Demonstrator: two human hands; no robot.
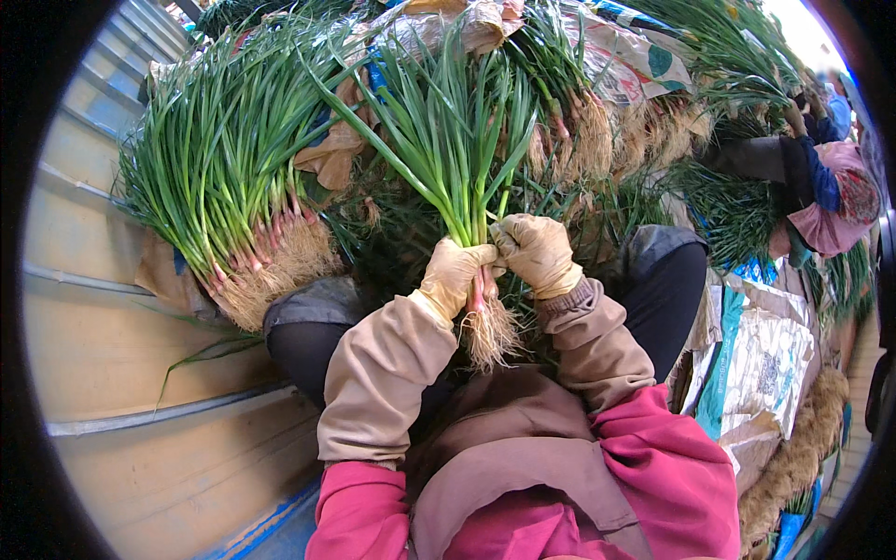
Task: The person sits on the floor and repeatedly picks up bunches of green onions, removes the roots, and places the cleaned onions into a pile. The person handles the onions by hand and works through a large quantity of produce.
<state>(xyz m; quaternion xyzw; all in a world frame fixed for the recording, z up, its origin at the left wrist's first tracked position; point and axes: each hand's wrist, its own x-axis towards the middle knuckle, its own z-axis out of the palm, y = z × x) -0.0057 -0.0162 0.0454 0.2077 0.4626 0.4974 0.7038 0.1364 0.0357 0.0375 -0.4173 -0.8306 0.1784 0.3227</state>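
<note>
My left hand (458,274), in a pale glove, is closed round the lower stems of a small bunch of green garlic or scallions (463,168). The bunch stands upright, leaves up, its pinkish bulbs and stringy roots hanging below the fist. Beside it, my right hand (535,253), gloved too, has its fingers curled at the bunch's right side, against a green stalk or leaf that pokes up from them. A large pile of the same plants (231,175) lies to the left, roots towards me. More plants (577,119) lie beyond the hands.
Corrugated metal wall panels (140,336) run along the left. Woven sacks (630,63) lie at the back, and a flattened printed sack (763,357) at the right near a long row of roots (805,448). Another person (833,189) works at the far right. Loose leaves cover the ground between my knees.
</note>
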